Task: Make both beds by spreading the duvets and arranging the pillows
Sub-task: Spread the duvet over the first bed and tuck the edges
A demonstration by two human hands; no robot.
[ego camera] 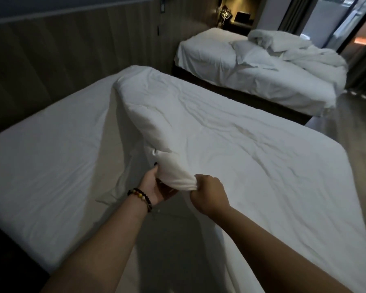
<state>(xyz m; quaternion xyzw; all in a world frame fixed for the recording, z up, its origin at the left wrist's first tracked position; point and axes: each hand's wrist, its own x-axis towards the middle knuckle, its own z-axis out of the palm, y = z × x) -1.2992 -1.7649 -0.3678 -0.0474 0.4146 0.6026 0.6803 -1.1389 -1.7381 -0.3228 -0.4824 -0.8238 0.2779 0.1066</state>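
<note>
Near bed (pixel 40 144): duvet (pixel 230 134) is spread over its right part, w/ one corner lifted and bunched. That corner is clenched in the right hand (pixel 209 192), fist closed round the twisted end. It is cupped from the left by the left hand (pixel 156 185), fingers prob. curled behind the fabric, partly hidden. Far bed (pixel 251 75): rumpled second duvet (pixel 300 47) and a pillow (pixel 247 51).
</note>
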